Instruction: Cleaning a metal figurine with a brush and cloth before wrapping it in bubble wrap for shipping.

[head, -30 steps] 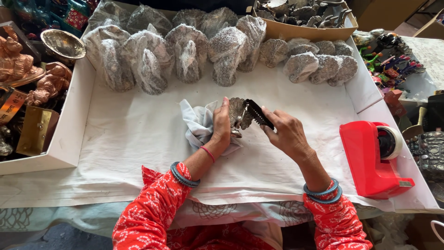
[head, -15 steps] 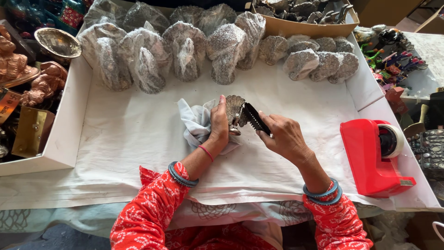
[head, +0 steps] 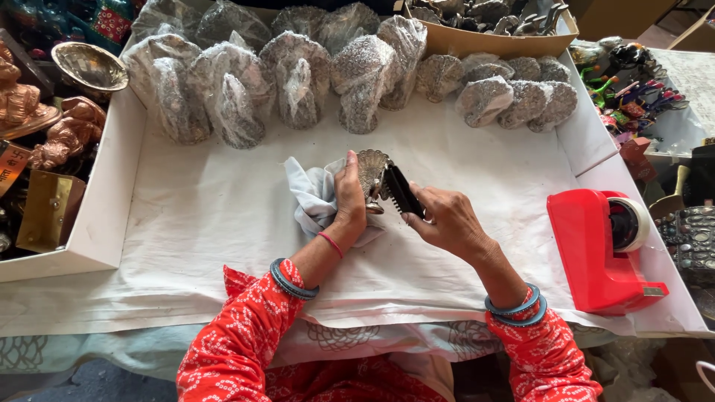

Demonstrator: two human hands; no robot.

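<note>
— Hands first: what do we see them doing?

— We see the left hand (head: 350, 195) closed around a small silver metal ornament (head: 371, 173) and a white cloth (head: 316, 197), near the middle of the frame. The right hand (head: 445, 220) pinches a dark brush (head: 403, 191), and its bristles touch the ornament.

— What do we see around them?

— We see a white sheet (head: 208, 223) under both hands. Wrapped silver pieces (head: 298, 74) sit in a row along the top. A red tape dispenser (head: 603, 246) stands at the right, well apart from the hands.
</note>
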